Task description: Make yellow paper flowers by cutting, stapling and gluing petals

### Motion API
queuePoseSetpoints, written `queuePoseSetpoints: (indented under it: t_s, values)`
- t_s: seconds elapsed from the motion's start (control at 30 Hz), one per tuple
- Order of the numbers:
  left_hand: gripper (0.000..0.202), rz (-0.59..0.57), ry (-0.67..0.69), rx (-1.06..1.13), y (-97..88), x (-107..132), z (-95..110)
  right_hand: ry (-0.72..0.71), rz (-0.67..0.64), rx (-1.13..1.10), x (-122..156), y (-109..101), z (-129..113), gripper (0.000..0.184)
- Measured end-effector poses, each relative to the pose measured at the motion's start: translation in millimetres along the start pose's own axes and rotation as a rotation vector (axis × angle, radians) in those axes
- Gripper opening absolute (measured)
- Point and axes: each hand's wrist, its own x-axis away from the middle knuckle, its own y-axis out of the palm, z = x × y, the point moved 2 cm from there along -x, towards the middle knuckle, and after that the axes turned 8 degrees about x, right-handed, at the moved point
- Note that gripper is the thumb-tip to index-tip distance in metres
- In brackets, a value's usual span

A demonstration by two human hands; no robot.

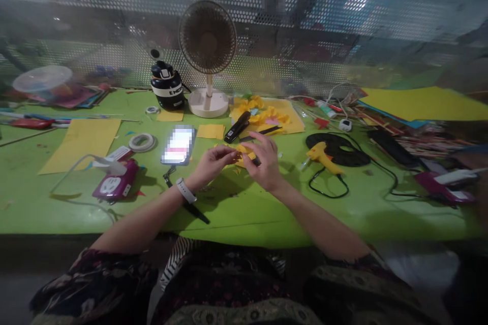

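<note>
Both hands meet over the middle of the green table (236, 208). My left hand (212, 163), with a white watch on the wrist, pinches one side of a small yellow paper piece (244, 153). My right hand (265, 162) grips the other side of the same piece, fingers curled around it. A phone (178, 145) lies just to the left of my left hand. A black stapler (237, 127) and a pile of yellow paper flowers (267, 113) sit just beyond my hands.
A yellow glue gun (322, 156) with a black cord lies to the right. A small fan (208, 56) and a black bottle (166, 86) stand at the back. Yellow paper sheets (82, 142), a tape roll (142, 141) and a purple power strip (114, 184) are on the left.
</note>
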Motion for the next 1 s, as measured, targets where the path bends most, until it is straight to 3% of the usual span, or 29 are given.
queuePoseSetpoints:
  t_s: [0.27,0.57,0.8,1.0]
  values:
    - [0.027,-0.037,0.034,-0.077,1.2,0.8,2.8,-0.029,-0.017,0.098,-0.2,0.3,-1.2,0.023]
    - [0.027,-0.069,0.094,-0.184,0.6,0.1,2.3,-0.052,-0.085,0.024,-1.1,2.2,2.3,0.019]
    - [0.030,-0.079,0.070,-0.142,1.1,1.2,4.4,-0.082,-0.079,0.007,-3.6,1.6,4.5,0.018]
    - [0.027,-0.058,0.131,-0.177,-0.8,0.5,2.2,-0.115,-0.058,0.024,-4.3,0.1,5.3,0.018]
